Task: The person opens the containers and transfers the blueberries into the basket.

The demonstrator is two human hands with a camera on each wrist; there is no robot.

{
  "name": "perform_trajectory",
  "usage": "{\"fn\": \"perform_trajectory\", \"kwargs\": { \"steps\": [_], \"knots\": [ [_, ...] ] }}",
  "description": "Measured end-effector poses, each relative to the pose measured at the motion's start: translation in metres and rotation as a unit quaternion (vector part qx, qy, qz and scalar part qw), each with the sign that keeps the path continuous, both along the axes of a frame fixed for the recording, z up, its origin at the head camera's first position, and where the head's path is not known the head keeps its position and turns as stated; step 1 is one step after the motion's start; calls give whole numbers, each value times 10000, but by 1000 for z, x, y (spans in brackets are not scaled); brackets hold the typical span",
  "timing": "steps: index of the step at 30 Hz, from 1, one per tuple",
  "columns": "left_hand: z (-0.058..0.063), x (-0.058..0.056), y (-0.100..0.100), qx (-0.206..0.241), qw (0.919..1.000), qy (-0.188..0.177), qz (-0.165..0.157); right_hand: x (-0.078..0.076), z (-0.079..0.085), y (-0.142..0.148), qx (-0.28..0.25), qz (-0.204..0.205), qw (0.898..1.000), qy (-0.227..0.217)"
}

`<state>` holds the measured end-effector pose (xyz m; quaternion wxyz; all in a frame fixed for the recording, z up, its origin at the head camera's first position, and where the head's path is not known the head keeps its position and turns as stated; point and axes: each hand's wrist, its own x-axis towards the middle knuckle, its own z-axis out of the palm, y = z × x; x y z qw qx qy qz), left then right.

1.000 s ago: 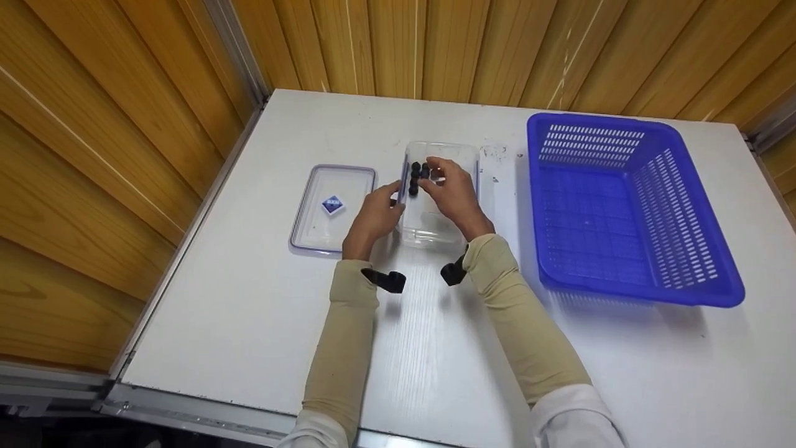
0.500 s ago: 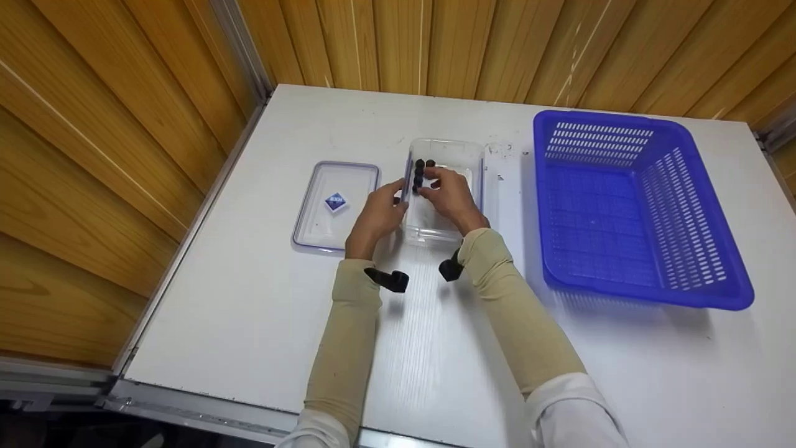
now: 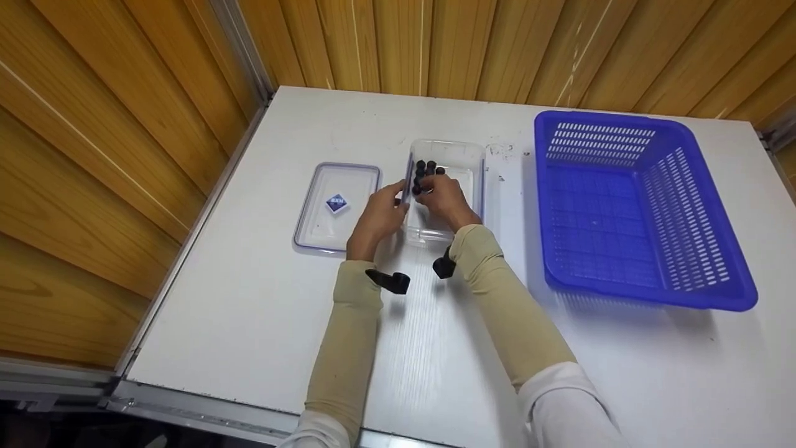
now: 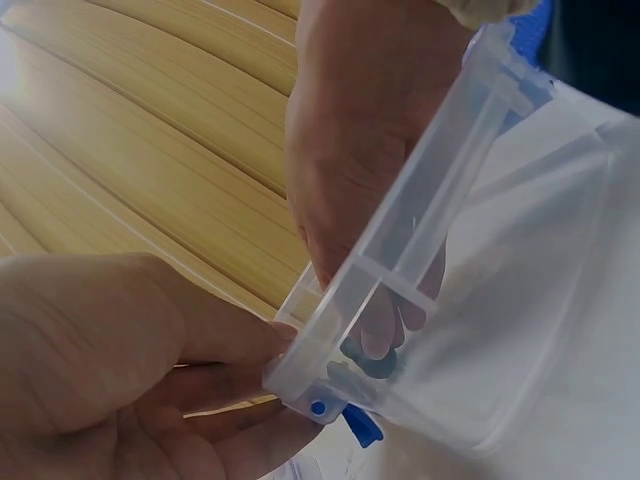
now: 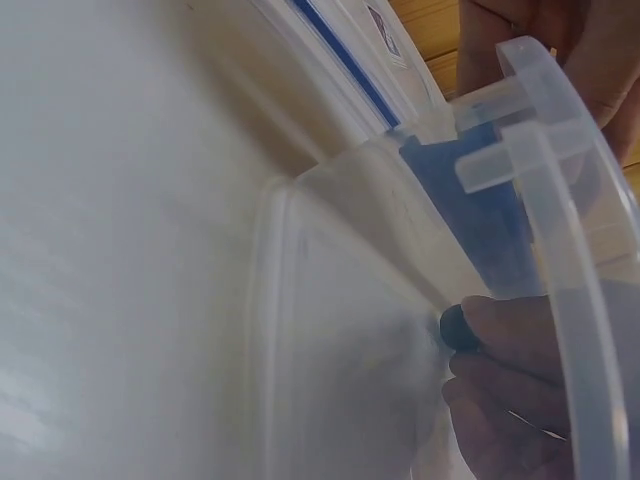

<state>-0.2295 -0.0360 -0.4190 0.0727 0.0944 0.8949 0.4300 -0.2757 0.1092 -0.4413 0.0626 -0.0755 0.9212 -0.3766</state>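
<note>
A clear plastic food container [image 3: 440, 231] stands uncovered on the table. My left hand [image 3: 380, 214] grips its left rim; in the left wrist view the thumb and fingers [image 4: 255, 345] pinch the wall near a blue clip [image 4: 362, 425]. My right hand [image 3: 444, 198] reaches inside. Its fingertips [image 5: 490, 325] pinch a small dark rounded piece [image 5: 458, 328] near the container's floor, seen through the wall in the right wrist view. Several similar black pieces [image 3: 421, 165] stand close together along the left inner side, some of them hidden by the fingers.
The container's lid [image 3: 317, 230] lies flat to the left, with a small white and blue diamond-shaped label or block [image 3: 336, 203] on it. A large blue plastic basket [image 3: 647, 294] stands on the right. Wood-patterned panels [image 3: 398, 43] rise behind the white table [image 3: 249, 323].
My right hand has moved slightly toward the near left inside the container, and more black pieces show beyond its fingers. The left hand keeps its grip on the rim.
</note>
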Motion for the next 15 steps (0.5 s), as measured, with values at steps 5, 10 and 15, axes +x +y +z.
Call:
{"fn": "perform_trajectory", "kwargs": {
  "steps": [5,10,15],
  "knots": [
    [0,-1,0,-21,10000,12,-14,-2,-2,-3,25,7,9999,101],
    [0,0,0,-2,10000,27,-28,-3,-4,-4,94,24,9996,273],
    [0,1,0,51,10000,7,-12,-3,-4,-5,307,120,9983,479]
  ]
}}
